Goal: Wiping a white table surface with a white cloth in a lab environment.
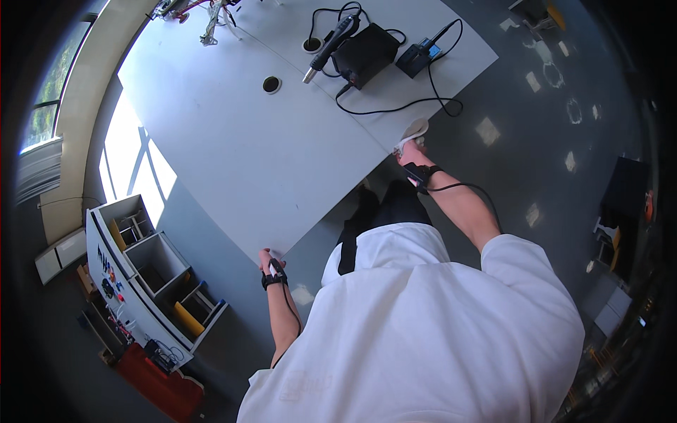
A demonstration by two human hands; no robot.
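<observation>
Left fingers: curled over the near corner of the desk (240,155), gripping its edge; the fingertips are hidden by the desk top.
Left hand (271,264): a black strap is worn at the wrist, and a thin black cable is led from it down the forearm.
Right fingers: closed around a white cloth (415,131), which is pressed on the desk's right edge.
Right hand (415,161): a black strap is worn at the wrist as well, with a cable looped back along the arm.
White cloth: held at the desk's right edge, just beside a loop of black cable.
Desk: a large pale grey top, seen from above, with two round cable holes set into it.
Hot-air tool (330,45): a black handle with a metal nozzle is laid on the far part of the desk, touching a black box unit (367,53).
Small blue device (419,56): placed just beside the box unit, with black cable trailed from it toward the desk edge.
Shelf unit (151,278): a white unit with open compartments is stood on the floor to the left, near a red case (161,388).
Floor: dark grey, with bright window light cast beside the desk.
</observation>
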